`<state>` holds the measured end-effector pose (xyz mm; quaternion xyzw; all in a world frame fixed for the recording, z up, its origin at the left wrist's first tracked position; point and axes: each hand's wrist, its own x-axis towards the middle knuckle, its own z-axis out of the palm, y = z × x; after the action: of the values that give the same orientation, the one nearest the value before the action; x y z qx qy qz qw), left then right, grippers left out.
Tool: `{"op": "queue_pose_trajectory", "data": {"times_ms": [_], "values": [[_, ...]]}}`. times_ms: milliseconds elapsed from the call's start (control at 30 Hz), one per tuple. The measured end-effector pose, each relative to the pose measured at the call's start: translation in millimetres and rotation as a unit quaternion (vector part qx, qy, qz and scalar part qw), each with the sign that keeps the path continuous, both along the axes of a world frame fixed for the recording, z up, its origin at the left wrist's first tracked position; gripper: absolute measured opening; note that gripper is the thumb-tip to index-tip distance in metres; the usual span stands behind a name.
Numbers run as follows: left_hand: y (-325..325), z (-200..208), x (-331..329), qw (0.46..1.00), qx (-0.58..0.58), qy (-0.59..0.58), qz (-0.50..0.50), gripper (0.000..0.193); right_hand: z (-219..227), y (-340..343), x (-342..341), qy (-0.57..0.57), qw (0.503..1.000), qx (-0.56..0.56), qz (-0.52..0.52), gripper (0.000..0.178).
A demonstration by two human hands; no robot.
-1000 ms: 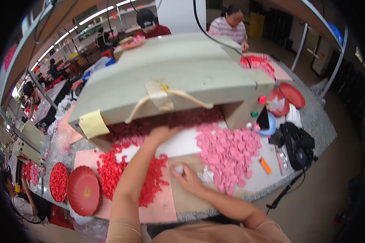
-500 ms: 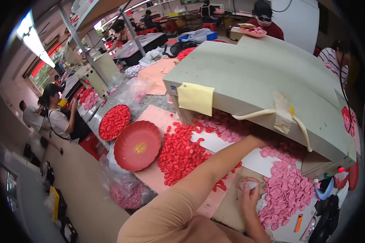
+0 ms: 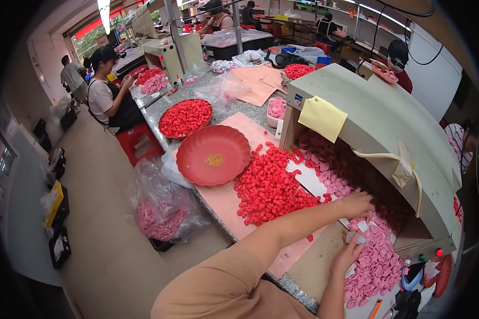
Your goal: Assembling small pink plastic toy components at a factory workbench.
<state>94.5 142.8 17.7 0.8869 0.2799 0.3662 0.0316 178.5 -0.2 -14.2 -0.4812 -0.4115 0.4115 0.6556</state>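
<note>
We are taking the grey-green box (image 3: 367,111) as landmark. At its open mouth our left hand (image 3: 359,203) is sitting with fingers bent at the edge of the loose pink pieces (image 3: 375,266); whether it is gripping any, we are not able to tell. In front of the box our right hand (image 3: 346,258) is holding a small whitish item (image 3: 358,238), fingers closed round it; we are not making out what it is. The pink pieces are lying inside the mouth and spilling forward of its right part. Judgement: we seem to be handling the pieces at the mouth; the next move is calling for light fingertips and a wrist kept below the box's upper edge.

Containers: left of the box, a scalloped red dish (image 3: 197,157) is showing a gold mark on its base, just beside the heap of red pieces (image 3: 274,186). Beyond that, also left of the box, a second dish (image 3: 169,136) is brimming with red pieces. Against the box's left end a white tub (image 3: 273,122) is holding pink pieces. Farther left, below worktop (image 3: 154,114) level, a clear bag (image 3: 154,175) is bulging with pink ones
</note>
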Motion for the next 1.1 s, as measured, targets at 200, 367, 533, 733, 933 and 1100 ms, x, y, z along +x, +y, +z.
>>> {"op": "queue_pose_trajectory", "data": {"times_ms": [200, 367, 533, 733, 933, 1100], "values": [[-68.3, 30.8, -17.1, 0.894, -0.238, -0.376, -0.041, 0.019, -2.2, 1.0, -3.6, -0.116, 0.993, 0.024, -0.007, 0.034], [-120.5, 13.4, -42.2, 0.794, -0.419, -0.437, -0.056, 0.023, -20.5, 24.1, 11.1, -0.148, 0.988, 0.0, 0.037, 0.035], [-113.8, 2.7, -47.1, 0.889, -0.272, -0.362, -0.067, 0.025, -10.6, 18.6, 4.9, -0.118, 0.992, 0.013, 0.03, 0.031], [-125.9, 0.6, -44.5, 0.914, -0.244, -0.318, -0.056, 0.023, -57.7, 27.3, 22.4, -0.051, 0.992, 0.045, 0.107, 0.04], [-144.0, 0.4, -26.6, 0.865, -0.385, -0.298, -0.122, 0.021, -14.7, 20.0, 0.8, -0.047, 0.995, -0.035, 0.079, 0.037], [-150.9, -13.7, -24.2, 0.821, -0.446, -0.331, -0.131, 0.019, -9.4, 23.6, -1.3, -0.083, 0.995, -0.051, 0.033, 0.029]]}}
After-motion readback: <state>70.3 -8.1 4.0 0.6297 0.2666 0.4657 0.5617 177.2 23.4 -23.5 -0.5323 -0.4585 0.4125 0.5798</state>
